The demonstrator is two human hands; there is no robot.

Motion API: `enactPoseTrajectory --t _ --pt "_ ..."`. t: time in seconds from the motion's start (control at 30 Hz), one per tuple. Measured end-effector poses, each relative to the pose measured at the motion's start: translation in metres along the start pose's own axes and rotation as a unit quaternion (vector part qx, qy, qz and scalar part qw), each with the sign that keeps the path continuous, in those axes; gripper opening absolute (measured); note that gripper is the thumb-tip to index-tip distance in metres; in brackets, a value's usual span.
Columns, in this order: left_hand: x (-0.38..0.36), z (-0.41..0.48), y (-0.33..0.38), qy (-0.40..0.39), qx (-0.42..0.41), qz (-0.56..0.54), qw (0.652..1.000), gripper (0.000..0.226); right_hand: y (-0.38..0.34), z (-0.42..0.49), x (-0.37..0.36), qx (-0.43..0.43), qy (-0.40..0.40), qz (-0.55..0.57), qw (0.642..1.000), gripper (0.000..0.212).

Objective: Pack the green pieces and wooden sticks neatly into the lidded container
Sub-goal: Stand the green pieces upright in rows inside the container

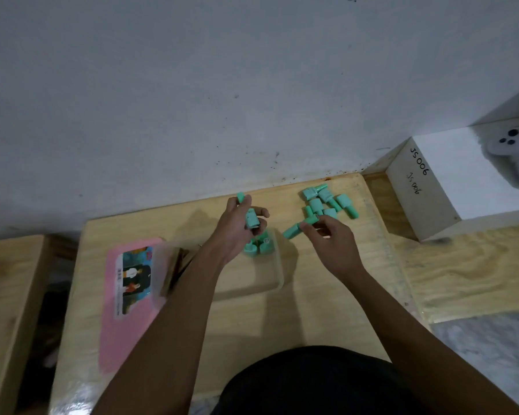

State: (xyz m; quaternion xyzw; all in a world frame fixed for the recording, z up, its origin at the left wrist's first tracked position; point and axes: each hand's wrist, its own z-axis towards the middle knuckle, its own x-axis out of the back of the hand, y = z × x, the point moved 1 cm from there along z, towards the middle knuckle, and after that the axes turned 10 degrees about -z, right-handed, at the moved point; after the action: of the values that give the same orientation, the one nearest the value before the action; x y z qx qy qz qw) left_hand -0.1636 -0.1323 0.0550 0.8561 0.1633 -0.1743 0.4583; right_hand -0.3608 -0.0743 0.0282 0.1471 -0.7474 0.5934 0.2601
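My left hand [237,223] hangs over the far end of the clear container [277,265], and that is the relation the next move turns on: the open tub lies just below and slightly toward me from my left fingers [259,212], so the piece they hold has only to go down. Those fingers are curled round one green piece [251,219], its long axis nearly upright, tipped a little; a second green bit [240,197] pokes out above my thumb side. A few packed pieces [256,247] already stand at the far end of the tub, right under my hand.

My right hand [331,244] is the one nearer the loose pile [327,200], which lies beyond it and a touch to the right, on the bench [312,310]. Its fingers [307,227] pinch a long piece [295,229] that lies aslant, its free end pointing left toward the tub. The pile's pieces lie at mixed angles, some touching.

The sticks [179,265] seem to lie left of the tub, beside the pink lid [126,324], partly hidden by my forearm; I cannot tell how many. I judge the packing is early: most of the pieces are not yet packed.
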Motion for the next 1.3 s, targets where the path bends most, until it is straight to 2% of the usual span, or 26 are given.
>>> enactPoseTrajectory --t 0.13,0.3,0.4,0.47,0.67,0.83,1.3 --pt "0.025 -0.018 -0.008 0.021 -0.053 0.183 0.982 0.014 -0.014 -0.014 -0.013 0.033 -0.013 -0.047 0.998 0.022" --pt "0.050 -0.033 -0.022 0.036 -0.136 0.388 0.911 0.018 -0.020 -0.026 -0.035 0.074 -0.019 -0.210 0.975 0.023" --pt "0.057 -0.041 -0.032 0.066 -0.150 0.459 0.873 0.025 -0.017 -0.027 -0.052 0.122 0.006 -0.281 0.952 0.028" --pt "0.061 -0.045 -0.038 0.081 -0.159 0.470 0.864 0.026 -0.013 -0.025 -0.062 0.140 0.025 -0.318 0.937 0.029" --pt "0.067 -0.052 -0.052 0.062 -0.166 0.504 0.845 0.027 -0.007 -0.025 -0.080 0.147 0.063 -0.398 0.903 0.028" --pt "0.069 -0.054 -0.059 0.050 -0.170 0.512 0.841 0.027 -0.007 -0.027 -0.086 0.149 0.077 -0.417 0.893 0.027" --pt "0.061 -0.035 -0.078 0.093 -0.201 0.488 0.845 0.025 -0.003 -0.022 -0.085 0.169 0.068 -0.469 0.864 0.027"
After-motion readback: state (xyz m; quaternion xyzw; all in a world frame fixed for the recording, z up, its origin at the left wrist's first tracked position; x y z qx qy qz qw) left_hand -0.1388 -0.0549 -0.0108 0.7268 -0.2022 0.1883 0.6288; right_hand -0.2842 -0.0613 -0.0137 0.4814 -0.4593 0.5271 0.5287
